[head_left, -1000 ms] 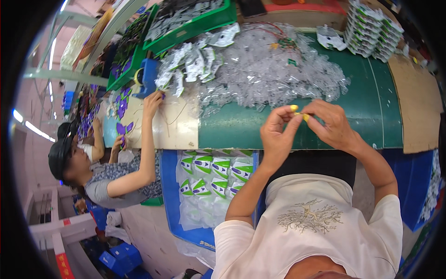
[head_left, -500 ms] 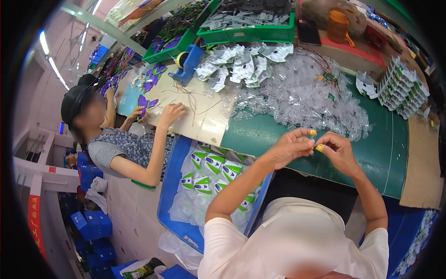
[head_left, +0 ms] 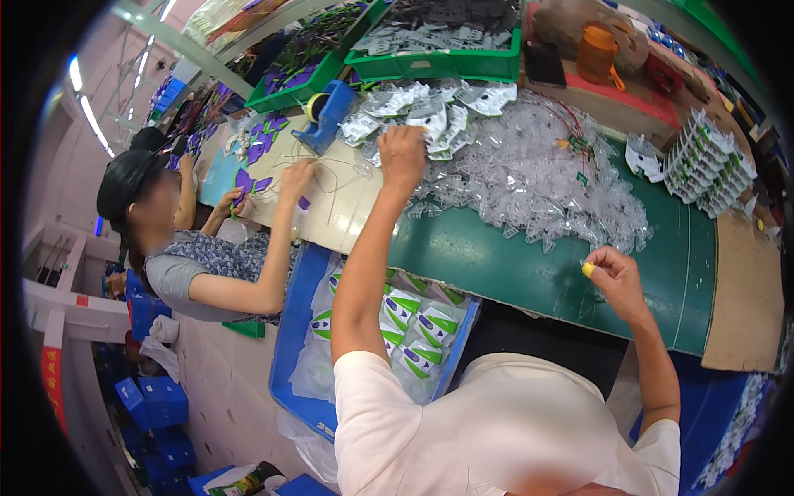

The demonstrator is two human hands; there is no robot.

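My left hand [head_left: 403, 159] reaches to the near-left edge of a heap of white plastic shell parts [head_left: 442, 112]. Its fingertips are at the parts, mostly hidden behind the back of the hand, so its grip does not show. Over the near right of the green work mat, my right hand [head_left: 616, 277] is closed in a pinch, with yellow wrapping on a fingertip. Something tiny may be between its fingers; I cannot make it out. Ahead of this hand spreads a large pile of small clear plastic pieces [head_left: 538, 178].
Stacked white-green shells [head_left: 711, 164] stand at the right. Behind the heap are a green crate [head_left: 430, 64] and a blue tape dispenser [head_left: 328, 116]. A blue bin [head_left: 285, 351] holds white-green shells. At left, a co-worker [head_left: 207, 264] handles purple parts beside thin wires.
My hands were together over the mat; now they are apart. The left has swung forward and left to the white shell parts, while the right has shifted slightly right and nearer.
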